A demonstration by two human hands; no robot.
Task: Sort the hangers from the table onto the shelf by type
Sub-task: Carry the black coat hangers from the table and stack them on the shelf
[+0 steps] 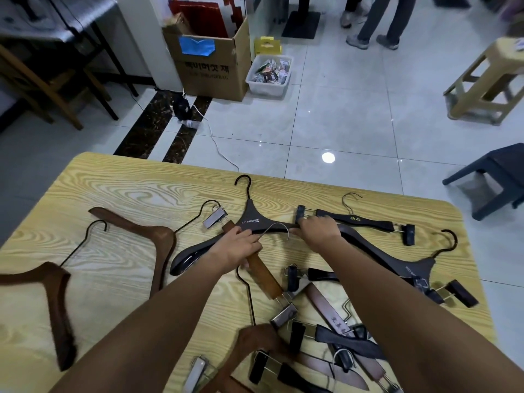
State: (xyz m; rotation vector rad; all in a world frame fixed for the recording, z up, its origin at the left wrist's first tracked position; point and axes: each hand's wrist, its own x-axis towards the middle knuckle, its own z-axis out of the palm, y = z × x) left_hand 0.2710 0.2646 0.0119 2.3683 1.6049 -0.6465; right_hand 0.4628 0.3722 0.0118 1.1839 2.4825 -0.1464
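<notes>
1. Head view: we see a pale table (113,188) with bold wood grain and rounded far corners, strewn with hangers.
2. At centre lies a dark grey hanger (255,219), smooth and matt with white lettering. Its black hook points to 12 o'clock, and its curved arms spread toward 7 and 3 o'clock.
3. Across it lies a clip hanger (263,275), a straight honey-brown wooden bar with a shiny metal clip at each end. Its long axis runs from 11 to 5 o'clock.
4. Our left hand (241,245) is clenched round the middle of that bar, and a thin silver hook (279,226) arcs out of the grip toward 2 o'clock.
5. Our right hand (319,231) has its fingers curled over the tip of the dark grey hanger's 3 o'clock arm, just where the arm of a second dark hanger (397,259) begins.
6. At 9 o'clock two broad reddish-brown wooden hangers (147,236) lie flat with thin black hooks. One of them overhangs the table's left edge.
7. At 1 o'clock a black clip hanger (363,221) lies with its long axis from 9 to 3 o'clock, near the far edge.
8. At 5 o'clock more dark clip hangers (340,341) overlap in a tangle.
9. Bare tabletop shows at 10 to 11 o'clock, and a narrow free strip runs along the far edge before the glossy tiled floor (340,123).
</notes>
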